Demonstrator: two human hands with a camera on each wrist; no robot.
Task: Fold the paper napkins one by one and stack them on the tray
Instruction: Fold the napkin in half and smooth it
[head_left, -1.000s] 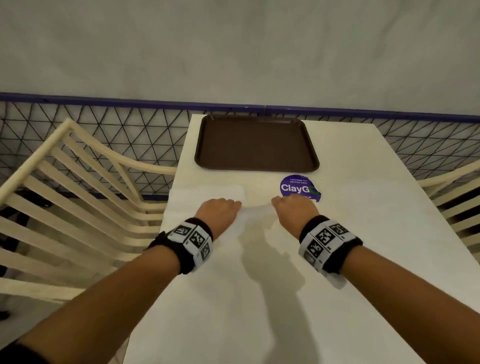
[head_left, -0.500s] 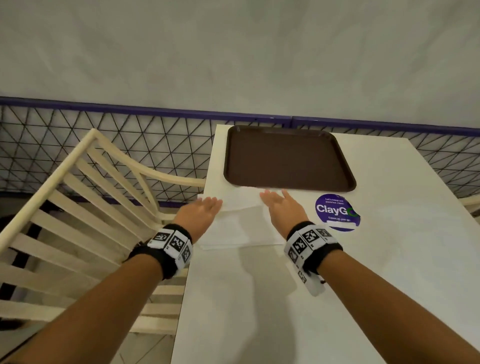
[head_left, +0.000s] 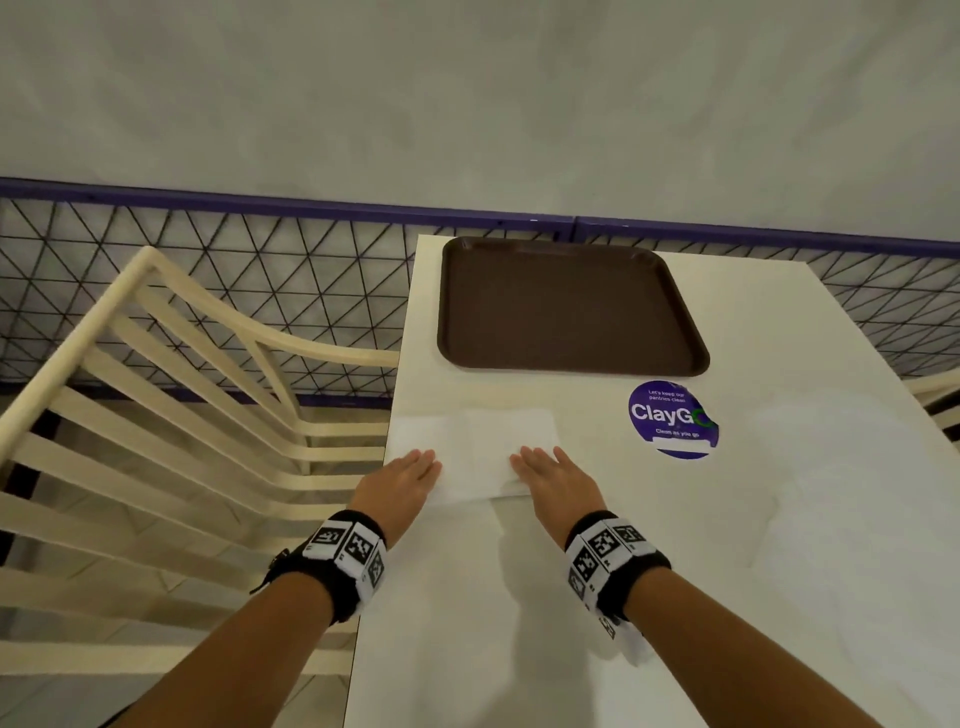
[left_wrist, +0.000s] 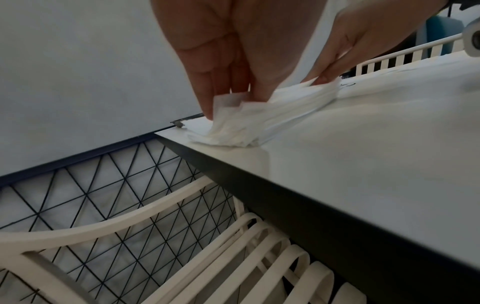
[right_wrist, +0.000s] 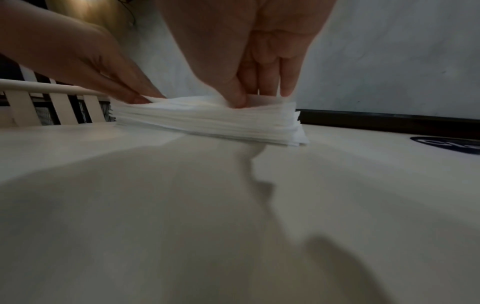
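Both hands, left hand (head_left: 402, 480) and right hand (head_left: 553, 480), pinch the top napkin's near corners on the napkin pile (head_left: 475, 449). The tray (head_left: 566, 306) holds none, so this looks like the first fold; next, peel one sheet free.

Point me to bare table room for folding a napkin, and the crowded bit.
Free: the near tabletop between the forearms, and the right side past the purple sticker. The brown tray holds nothing yet. Crowded: the left edge, where the left hand and right hand pinch the napkin stack just before the tray.
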